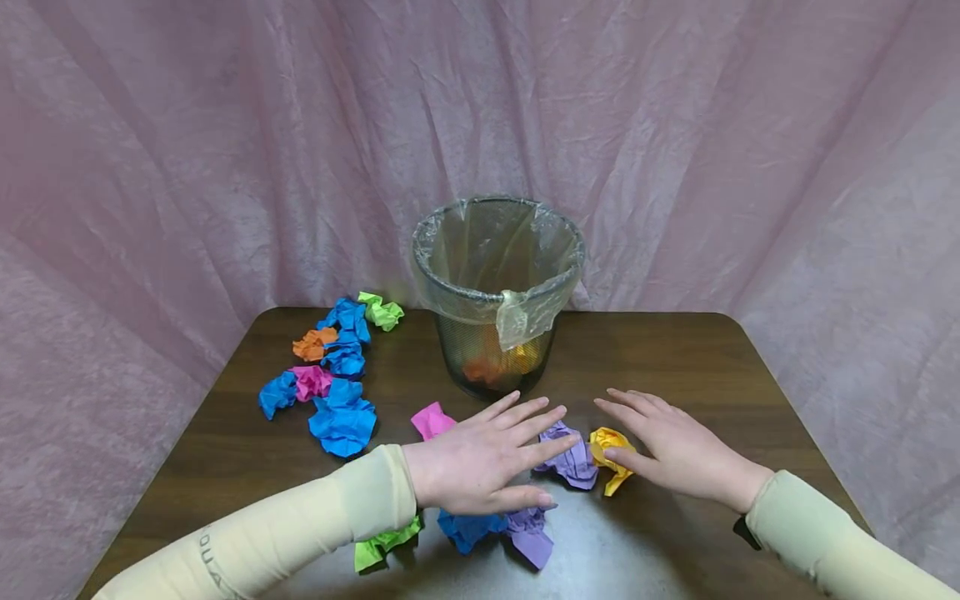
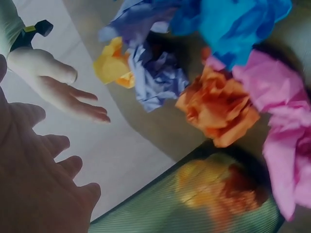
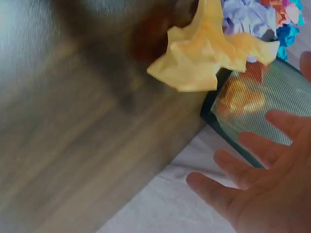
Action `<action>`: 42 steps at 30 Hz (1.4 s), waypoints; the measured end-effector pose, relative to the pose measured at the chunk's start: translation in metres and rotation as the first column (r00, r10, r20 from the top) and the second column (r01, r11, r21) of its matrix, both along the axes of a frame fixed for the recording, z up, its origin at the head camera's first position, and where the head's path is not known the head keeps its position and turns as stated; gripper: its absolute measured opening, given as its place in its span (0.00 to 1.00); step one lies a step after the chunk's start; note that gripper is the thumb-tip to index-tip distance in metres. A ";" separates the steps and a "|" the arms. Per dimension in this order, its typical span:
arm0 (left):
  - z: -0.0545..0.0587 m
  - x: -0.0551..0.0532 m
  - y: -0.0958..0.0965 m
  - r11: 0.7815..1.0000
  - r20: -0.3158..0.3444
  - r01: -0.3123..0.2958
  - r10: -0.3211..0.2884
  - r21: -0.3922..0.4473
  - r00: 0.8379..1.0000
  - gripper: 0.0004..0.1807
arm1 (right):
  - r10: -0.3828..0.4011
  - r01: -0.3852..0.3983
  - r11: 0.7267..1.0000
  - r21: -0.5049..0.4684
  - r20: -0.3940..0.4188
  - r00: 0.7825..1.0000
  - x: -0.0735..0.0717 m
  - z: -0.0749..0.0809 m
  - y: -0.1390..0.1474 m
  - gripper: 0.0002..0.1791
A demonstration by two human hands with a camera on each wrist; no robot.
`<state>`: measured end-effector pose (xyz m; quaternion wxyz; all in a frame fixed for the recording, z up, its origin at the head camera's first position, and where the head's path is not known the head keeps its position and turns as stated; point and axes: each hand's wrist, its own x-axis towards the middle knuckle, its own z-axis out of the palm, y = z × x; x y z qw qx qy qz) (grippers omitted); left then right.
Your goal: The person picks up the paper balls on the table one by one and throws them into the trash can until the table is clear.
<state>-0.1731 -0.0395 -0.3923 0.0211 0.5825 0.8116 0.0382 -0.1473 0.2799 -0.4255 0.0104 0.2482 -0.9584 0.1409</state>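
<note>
My left hand [image 1: 491, 462] spreads its fingers, palm down, over a cluster of crumpled paper balls. Around it show a pink paper ball [image 1: 432, 421], a green one [image 1: 386, 543], a blue one [image 1: 471, 530] and a purple one [image 1: 531, 540]. An orange paper ball [image 2: 218, 107], seen in the left wrist view, is hidden beneath that hand in the head view. Another purple paper ball [image 1: 573, 462] lies past the left fingertips. Beside it sits a yellow paper ball [image 1: 617, 482], overlapped by the thumb of my right hand [image 1: 675, 446], whose fingers are extended and hold nothing.
A black mesh wastebasket [image 1: 487, 362] with a clear plastic liner [image 1: 525, 317] stands at the table's back middle, orange and yellow paper inside. More crumpled paper, including a large blue ball [image 1: 342, 421], lies at the left. A pink curtain [image 1: 480, 100] hangs behind the table [image 1: 660, 350].
</note>
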 end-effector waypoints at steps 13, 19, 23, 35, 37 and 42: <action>-0.038 0.001 0.000 0.998 0.054 -0.057 0.056 0.024 0.997 0.39 | -0.165 0.169 0.985 -0.021 0.115 0.980 0.004 -0.019 -0.018 0.41; -0.046 0.006 0.000 0.997 0.067 -0.069 0.066 0.034 0.996 0.39 | -0.183 0.188 0.982 -0.032 0.108 0.977 0.004 -0.022 -0.023 0.40; -0.050 0.008 0.001 0.997 0.084 -0.075 0.072 0.030 0.994 0.39 | -0.193 0.198 0.980 -0.028 0.132 0.972 0.003 -0.024 -0.024 0.39; -0.052 0.008 0.000 0.996 0.114 -0.082 0.078 0.027 0.990 0.39 | -0.167 0.164 0.986 0.035 0.092 0.982 0.004 -0.036 -0.018 0.34; -0.053 0.008 0.000 0.996 0.119 -0.080 0.076 0.027 0.990 0.39 | -0.149 0.146 0.988 0.051 0.063 0.987 0.005 -0.038 -0.017 0.34; -0.053 0.008 0.002 0.997 0.124 -0.077 0.073 0.025 0.990 0.39 | -0.120 0.120 0.990 0.074 -0.002 0.993 0.008 -0.041 -0.013 0.32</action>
